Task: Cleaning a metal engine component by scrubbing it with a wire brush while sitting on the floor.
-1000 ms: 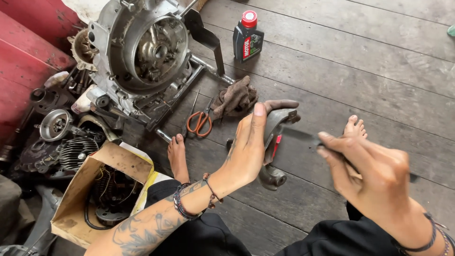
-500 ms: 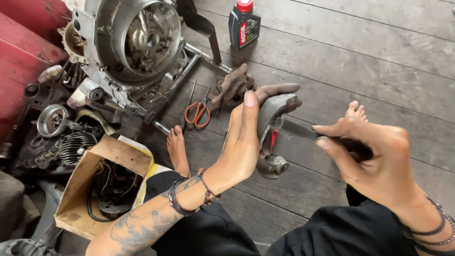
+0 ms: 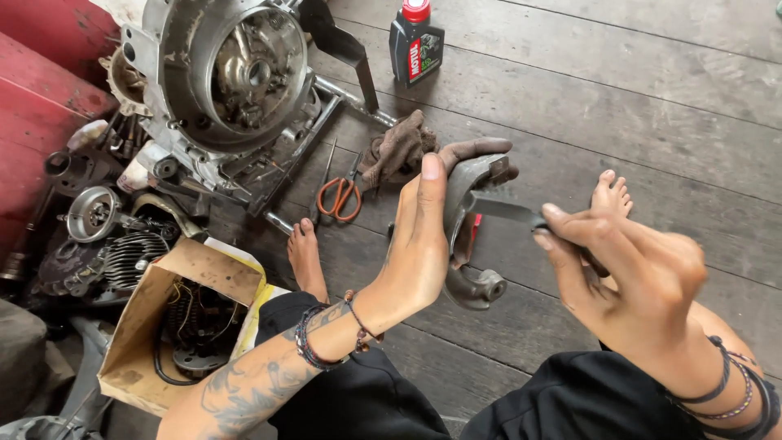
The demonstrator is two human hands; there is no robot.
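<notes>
My left hand (image 3: 419, 244) holds the curved grey metal brake shoe (image 3: 472, 228) upright above the floor, palm pressed against its outer arc, fingers straight along it and the thumb hooked over the top end. The shoe's round pivot eye hangs at its lower end, at about five o'clock from my palm. My right hand (image 3: 627, 269) is closed around a flat dark metal blade (image 3: 505, 210), thumb and forefinger pinching it, and the blade's tip touches the inner face of the shoe at about nine o'clock from that hand.

Both my bare feet rest on the grey wooden plank floor (image 3: 652, 98): one at seven o'clock from the shoe, the other at two o'clock from my right hand.

On the floor at eleven o'clock from my left hand lie orange-handled scissors (image 3: 340, 194), with a crumpled brown rag (image 3: 399, 147) just beside them at their two o'clock. Farther up, at twelve o'clock, stands a black oil bottle with a red cap (image 3: 415, 45).

The large silver engine casing (image 3: 228, 77) sits at ten o'clock, its round open housing showing gears and metal parts inside. At nine o'clock lies a dark finned cylinder (image 3: 134, 257) among loose round parts.

At eight o'clock from my left hand an open brown cardboard box (image 3: 142, 326) holds coiled black wires and a round dark part; I cannot tell what else lies under them.
</notes>
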